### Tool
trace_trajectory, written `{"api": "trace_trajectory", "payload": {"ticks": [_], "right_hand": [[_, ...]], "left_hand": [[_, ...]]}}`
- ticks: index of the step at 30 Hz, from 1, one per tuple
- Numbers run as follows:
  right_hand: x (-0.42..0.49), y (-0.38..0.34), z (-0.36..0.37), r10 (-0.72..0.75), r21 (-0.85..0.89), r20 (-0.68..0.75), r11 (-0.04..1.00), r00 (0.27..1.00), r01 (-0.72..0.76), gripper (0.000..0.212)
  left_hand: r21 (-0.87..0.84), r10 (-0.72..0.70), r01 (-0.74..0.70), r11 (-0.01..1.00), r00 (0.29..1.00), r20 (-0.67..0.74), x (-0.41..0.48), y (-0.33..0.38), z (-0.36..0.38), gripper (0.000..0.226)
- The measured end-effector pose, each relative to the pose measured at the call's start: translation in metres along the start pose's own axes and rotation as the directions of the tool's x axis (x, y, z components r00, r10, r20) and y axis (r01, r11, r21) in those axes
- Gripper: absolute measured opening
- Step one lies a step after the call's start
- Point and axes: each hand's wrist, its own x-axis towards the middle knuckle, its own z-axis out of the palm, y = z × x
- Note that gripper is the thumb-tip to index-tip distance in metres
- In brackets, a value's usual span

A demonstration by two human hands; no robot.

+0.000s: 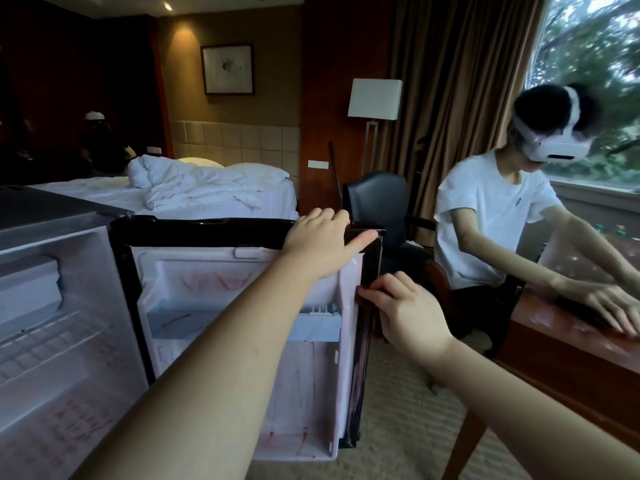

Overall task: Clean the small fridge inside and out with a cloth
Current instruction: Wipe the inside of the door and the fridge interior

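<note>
The small fridge stands at the left with its white inside showing a wire shelf and faint red marks. Its door hangs open towards the right, and the white inner liner carries red smears. My left hand grips the door's black top edge near the far corner, fingers curled over it and thumb along the front. My right hand has its fingers curled round the door's black outer side edge, a little lower. No cloth shows plainly; something dark lies under the right fingers, either the edge or a cloth.
Another person sits at a wooden desk on the right, hands on its top. A black chair stands just behind the door, with a floor lamp and a bed further back. Carpet lies below the door.
</note>
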Motion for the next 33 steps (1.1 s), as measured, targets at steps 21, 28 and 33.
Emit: {"api": "trace_trajectory", "payload": {"ticks": [21, 28, 33], "right_hand": [[0.033, -0.006, -0.040, 0.150, 0.053, -0.248, 0.989, 0.957, -0.141, 0.038], [-0.042, -0.028, 0.012, 0.116, 0.065, -0.037, 0.991, 0.993, -0.114, 0.034], [-0.046, -0.031, -0.002, 0.035, 0.058, 0.047, 0.998, 0.998, -0.038, 0.034]], "left_hand": [[-0.035, 0.005, -0.008, 0.999, 0.998, -0.067, -0.013, 0.003, -0.012, 0.061], [-0.059, -0.019, 0.018, 0.998, 1.000, -0.022, -0.014, 0.005, -0.013, 0.063], [0.041, 0.072, -0.066, 0.997, 0.985, -0.160, -0.044, 0.009, -0.016, 0.058]]}}
